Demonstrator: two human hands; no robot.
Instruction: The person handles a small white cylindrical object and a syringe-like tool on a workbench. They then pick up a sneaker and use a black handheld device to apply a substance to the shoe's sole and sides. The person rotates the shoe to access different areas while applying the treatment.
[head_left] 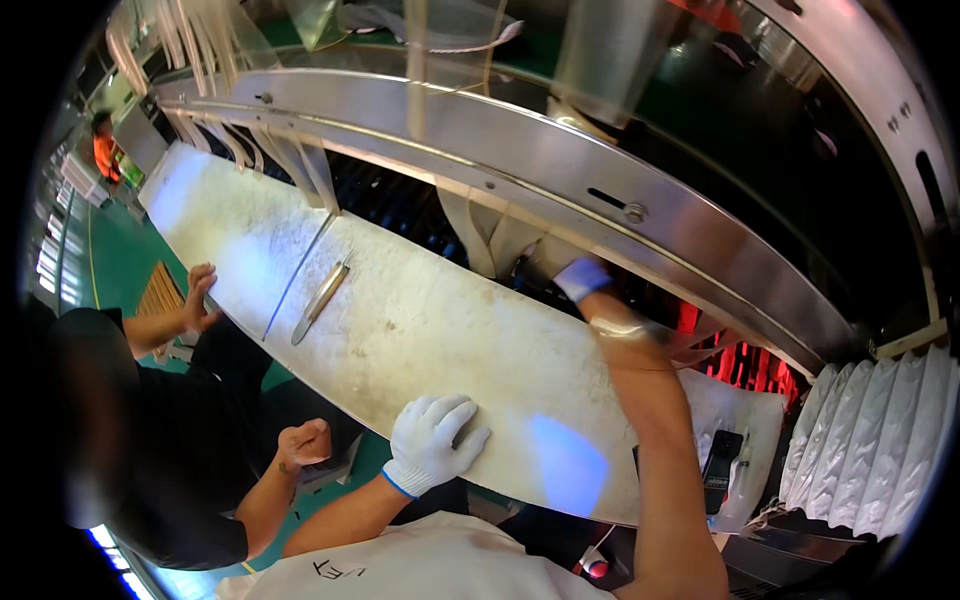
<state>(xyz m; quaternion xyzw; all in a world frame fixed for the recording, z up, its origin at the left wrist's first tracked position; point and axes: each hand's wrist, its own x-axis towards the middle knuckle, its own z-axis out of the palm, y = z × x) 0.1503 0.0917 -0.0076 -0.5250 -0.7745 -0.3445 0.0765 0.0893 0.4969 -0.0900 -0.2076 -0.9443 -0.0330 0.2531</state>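
My left hand (432, 442), in a white glove with a blue cuff, lies on the near edge of a long white work surface (440, 330), its fingers stretched out and the thumb apart. My right hand (582, 278), also gloved, reaches across the surface to the clear plastic strips (500, 240) at the machine's opening. Its fingers are in shadow and smeared, so what they touch or hold is hidden. On the surface to the left lies a slim tool (322, 300) with a tan handle and a metal end, beside a dark seam.
A steel frame (450, 150) curves along the machine above dark slats, red-lit at right. A co-worker in dark clothing (150, 440) sits at left, hands near the surface. A dark phone-like device (722, 465) lies at right, near a white ribbed duct (870, 440).
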